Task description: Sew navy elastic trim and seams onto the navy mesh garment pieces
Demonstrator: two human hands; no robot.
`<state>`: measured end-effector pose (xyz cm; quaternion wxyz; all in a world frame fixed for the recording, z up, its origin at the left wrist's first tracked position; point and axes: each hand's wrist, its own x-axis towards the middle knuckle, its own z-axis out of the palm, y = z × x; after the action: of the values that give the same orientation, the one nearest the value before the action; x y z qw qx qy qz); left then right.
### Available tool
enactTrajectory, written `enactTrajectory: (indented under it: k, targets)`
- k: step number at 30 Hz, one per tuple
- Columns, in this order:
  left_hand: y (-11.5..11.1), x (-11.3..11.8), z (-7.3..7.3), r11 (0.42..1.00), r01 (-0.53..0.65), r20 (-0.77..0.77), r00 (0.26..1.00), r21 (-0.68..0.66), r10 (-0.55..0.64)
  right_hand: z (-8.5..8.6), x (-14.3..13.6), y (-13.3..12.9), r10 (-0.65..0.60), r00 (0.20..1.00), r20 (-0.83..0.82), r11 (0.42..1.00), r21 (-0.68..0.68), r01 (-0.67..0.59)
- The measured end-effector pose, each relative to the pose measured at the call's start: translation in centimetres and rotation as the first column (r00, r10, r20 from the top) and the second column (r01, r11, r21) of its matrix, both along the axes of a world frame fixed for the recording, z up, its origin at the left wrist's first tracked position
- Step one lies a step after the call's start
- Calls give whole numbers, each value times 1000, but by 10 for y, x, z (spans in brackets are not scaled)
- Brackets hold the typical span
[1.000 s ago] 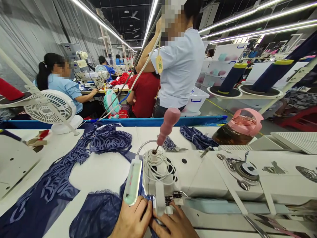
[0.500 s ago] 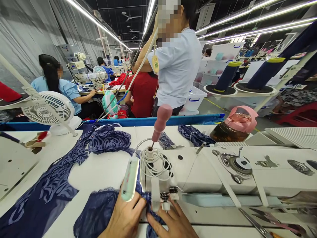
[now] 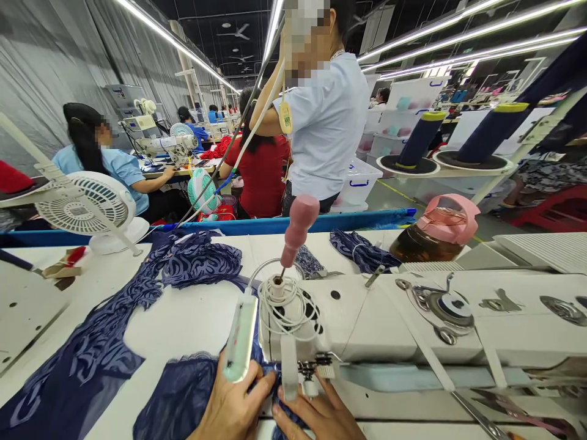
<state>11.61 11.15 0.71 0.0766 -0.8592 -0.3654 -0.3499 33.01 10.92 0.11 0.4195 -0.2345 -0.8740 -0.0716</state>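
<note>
At the head of a white sewing machine (image 3: 362, 324), my left hand (image 3: 238, 394) pinches navy lace fabric (image 3: 177, 391) between thumb and fingers. Part of that hand is hidden behind a small lit lamp (image 3: 239, 345). My right hand (image 3: 318, 409) lies with fingers stretched out on the fabric close to the presser area, and the machine head covers some fingertips. The needle itself is out of sight. The fabric spreads left of my left hand over the white table.
A pink-handled screwdriver (image 3: 300, 226) stands in the machine top amid coiled white cable (image 3: 288, 308). More navy lace (image 3: 82, 342) lies left, near a white fan (image 3: 92, 205). A pink-lidded jug (image 3: 435, 229), thread cones (image 3: 488, 134) and scissors (image 3: 477, 415) are right. Co-workers stand and sit beyond.
The view has shifted slightly. Both hands stay by the machine head, with the fabric nearly in the same place. The seated person in red has moved a little.
</note>
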Motion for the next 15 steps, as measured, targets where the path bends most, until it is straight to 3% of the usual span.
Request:
enactTrajectory:
  k: [4, 10, 15]
  targets:
    - [2, -1, -1, 1000, 9, -40, 999, 22, -8, -5, 3, -2, 17, 999, 30, 997, -71, -15]
    - [2, 14, 6, 985, -15, 73, 997, 174, 3, -16, 5, -3, 4, 997, 75, 998, -67, 1]
    - [2, 3, -7, 990, 2, -22, 1000, 140, 1, -19, 7, -3, 12, 997, 79, 997, -80, -6]
